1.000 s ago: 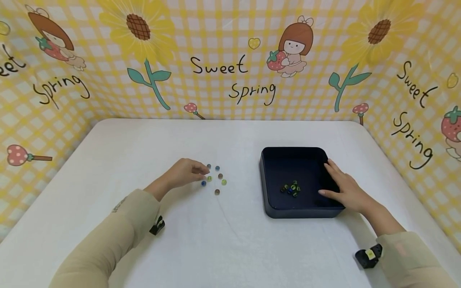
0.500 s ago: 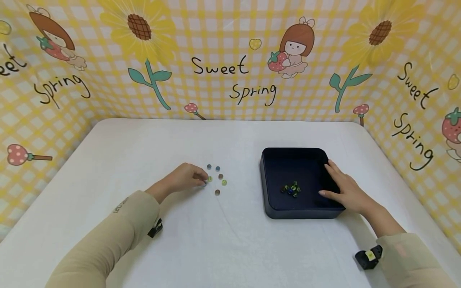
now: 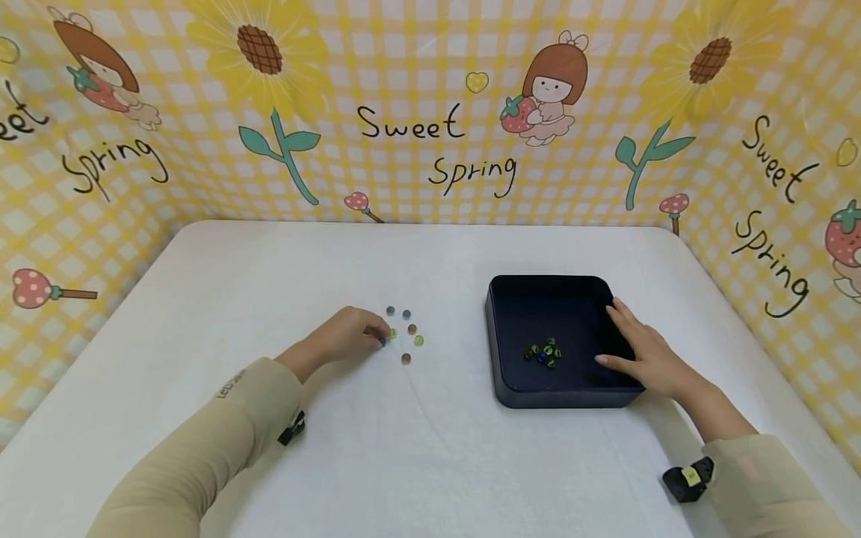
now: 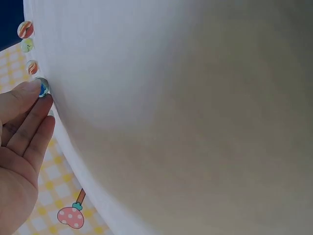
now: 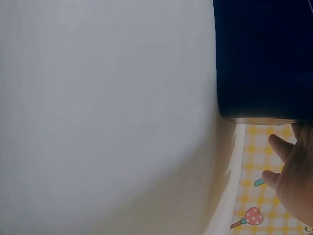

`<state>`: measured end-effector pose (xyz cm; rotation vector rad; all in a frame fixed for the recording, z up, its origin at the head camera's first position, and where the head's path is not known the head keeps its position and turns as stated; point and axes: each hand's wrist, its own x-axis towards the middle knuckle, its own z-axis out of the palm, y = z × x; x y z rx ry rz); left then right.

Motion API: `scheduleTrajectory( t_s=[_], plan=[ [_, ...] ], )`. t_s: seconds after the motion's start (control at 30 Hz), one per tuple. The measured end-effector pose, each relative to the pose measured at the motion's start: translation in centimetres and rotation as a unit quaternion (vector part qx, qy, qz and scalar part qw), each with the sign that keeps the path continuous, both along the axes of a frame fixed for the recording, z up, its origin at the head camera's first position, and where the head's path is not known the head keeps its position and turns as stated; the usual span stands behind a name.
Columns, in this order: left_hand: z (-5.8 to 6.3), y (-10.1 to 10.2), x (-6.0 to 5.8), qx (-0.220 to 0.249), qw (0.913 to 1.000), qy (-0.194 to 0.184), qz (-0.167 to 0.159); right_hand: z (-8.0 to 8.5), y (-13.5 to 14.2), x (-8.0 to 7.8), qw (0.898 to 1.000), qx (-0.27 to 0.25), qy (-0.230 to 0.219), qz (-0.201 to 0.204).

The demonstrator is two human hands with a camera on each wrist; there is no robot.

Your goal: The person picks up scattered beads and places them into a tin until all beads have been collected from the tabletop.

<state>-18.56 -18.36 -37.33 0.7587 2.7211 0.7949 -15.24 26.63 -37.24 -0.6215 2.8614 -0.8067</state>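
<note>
In the head view my left hand (image 3: 350,332) is at the left of a loose group of glass marbles on the white table. Its thumb and fingertips pinch a blue marble (image 4: 43,88), mostly covered by the fingers in the head view. A yellow-green marble (image 3: 393,334) lies right beside the fingertips. My right hand (image 3: 649,359) rests on the right side of a dark blue square tray (image 3: 558,400), fingers spread and fairly straight over its rim. Inside the tray sits a cluster of several dark green and blue marbles (image 3: 545,353).
Around the left hand lie more marbles: two grey-blue, one of them a marble (image 3: 406,314) at the back, a brown marble (image 3: 406,359) in front, and another yellow-green marble (image 3: 419,341). A checked cloth (image 3: 417,67) walls the table (image 3: 430,463) at back and sides.
My left hand has lowered slightly toward the near side and its fingertips have closed on the blue marble. The right hand and the tray stay where they were.
</note>
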Motion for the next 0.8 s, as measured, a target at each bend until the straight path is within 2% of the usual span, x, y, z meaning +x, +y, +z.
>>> scheduleTrajectory(
  t_s=[0.17,0.43,0.8],
  plan=[
    [0.3,0.0,0.2,0.008,0.9999,0.011,0.0,0.0,0.0,-0.2,1.0,0.002,0.001,0.002],
    [1.2,0.5,0.1,0.067,0.9975,0.023,-0.007,-0.1,0.0,-0.1,1.0,0.0,0.003,0.006],
    [3.4,2.7,0.0,0.155,0.9877,0.018,0.0,-0.2,0.0,0.1,1.0,-0.001,0.0,0.002]
  ],
)
